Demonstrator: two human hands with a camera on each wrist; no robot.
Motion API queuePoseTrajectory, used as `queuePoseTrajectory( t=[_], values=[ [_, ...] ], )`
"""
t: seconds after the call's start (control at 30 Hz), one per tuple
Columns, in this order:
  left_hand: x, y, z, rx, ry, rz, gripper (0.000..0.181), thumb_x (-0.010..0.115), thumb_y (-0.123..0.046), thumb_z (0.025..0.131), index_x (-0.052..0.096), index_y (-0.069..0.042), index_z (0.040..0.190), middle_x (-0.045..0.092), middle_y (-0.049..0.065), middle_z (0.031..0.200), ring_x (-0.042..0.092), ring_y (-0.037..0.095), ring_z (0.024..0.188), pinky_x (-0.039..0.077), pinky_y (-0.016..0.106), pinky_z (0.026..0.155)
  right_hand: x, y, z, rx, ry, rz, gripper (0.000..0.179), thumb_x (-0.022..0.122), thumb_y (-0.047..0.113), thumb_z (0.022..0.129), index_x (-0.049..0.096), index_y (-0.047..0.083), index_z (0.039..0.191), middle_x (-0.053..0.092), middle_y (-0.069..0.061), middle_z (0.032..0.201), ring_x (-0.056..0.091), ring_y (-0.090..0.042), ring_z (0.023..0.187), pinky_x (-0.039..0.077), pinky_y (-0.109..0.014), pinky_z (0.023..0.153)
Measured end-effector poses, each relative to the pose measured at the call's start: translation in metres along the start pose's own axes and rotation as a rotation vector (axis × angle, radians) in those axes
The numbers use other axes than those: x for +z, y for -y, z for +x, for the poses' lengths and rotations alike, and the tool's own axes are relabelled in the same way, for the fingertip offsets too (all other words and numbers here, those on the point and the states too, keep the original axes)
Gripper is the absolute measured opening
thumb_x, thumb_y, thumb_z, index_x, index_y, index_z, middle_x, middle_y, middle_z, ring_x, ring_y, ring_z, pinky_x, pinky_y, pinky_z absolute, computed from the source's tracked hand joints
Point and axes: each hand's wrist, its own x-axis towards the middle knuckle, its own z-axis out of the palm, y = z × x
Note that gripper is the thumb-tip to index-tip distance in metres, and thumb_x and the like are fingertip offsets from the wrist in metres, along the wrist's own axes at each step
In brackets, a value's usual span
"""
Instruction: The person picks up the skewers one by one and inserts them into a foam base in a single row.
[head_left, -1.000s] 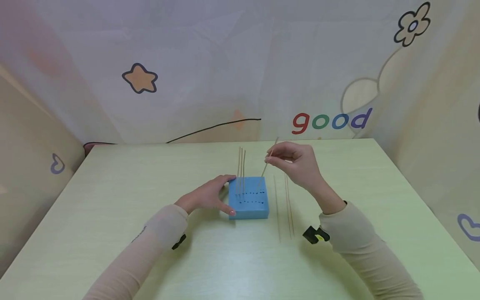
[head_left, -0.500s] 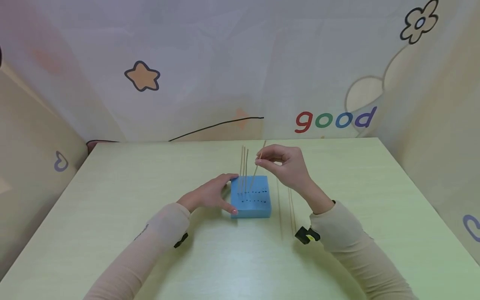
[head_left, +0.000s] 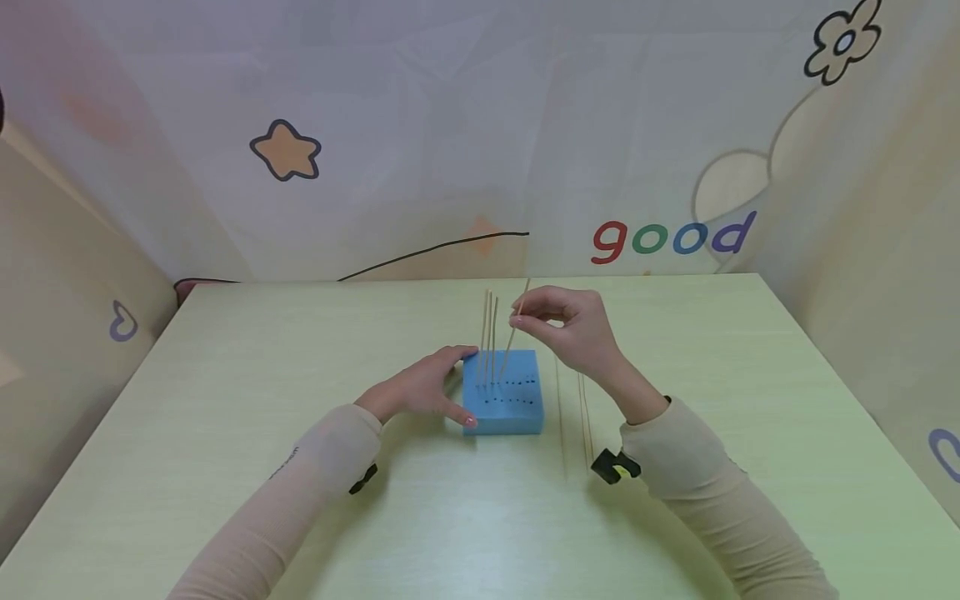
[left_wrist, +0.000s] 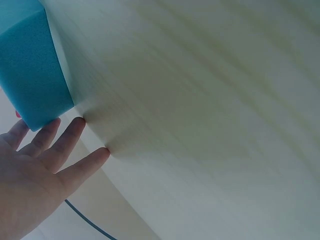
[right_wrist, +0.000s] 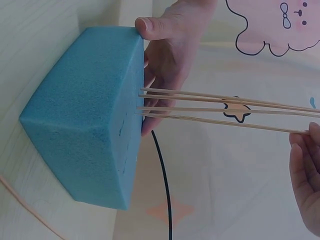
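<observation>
A blue foam block [head_left: 517, 423] sits on the table, with rows of dark dots or holes on its top. My left hand [head_left: 423, 385] holds it at its left side, thumb at the front corner and forefinger at the back. Three thin wooden sticks [head_left: 491, 333] stand upright in the back row. Between thumb and fingers, my right hand [head_left: 573, 325] pinches a fourth stick [head_left: 510, 346], slightly tilted, its lower end at the row beside them. In the right wrist view this held stick [right_wrist: 225, 123] meets the block's top face [right_wrist: 131, 130].
Right of the block, several loose sticks [head_left: 582, 425] lie on the pale table [head_left: 480, 533], partly hidden by the right arm. A printed cloth backdrop [head_left: 420, 150] rises behind the table's back edge.
My right hand has moved left with its stick, bringing the lower end next to the three standing sticks. The left hand stays on the block. The head view has shifted slightly.
</observation>
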Motion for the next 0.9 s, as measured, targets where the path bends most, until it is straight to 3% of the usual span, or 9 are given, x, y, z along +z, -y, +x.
queuePoseTrajectory(
  t=[0.9],
  values=[
    [-0.0003, 0.0005, -0.0002, 0.008, 0.000, 0.015, 0.104, 0.082, -0.040, 0.062, 0.024, -0.009, 0.143, 0.033, 0.010, 0.141, 0.035, 0.026, 0.127, 0.029, 0.039, 0.104, 0.0087, -0.0076, -0.0049, 0.011, 0.049, 0.006, 0.006, 0.068, -0.005, 0.077, 0.066, -0.001, 0.081, 0.066, -0.009, 0.076, 0.063, -0.018, 0.066, 0.053, -0.024, 0.064]
  ],
)
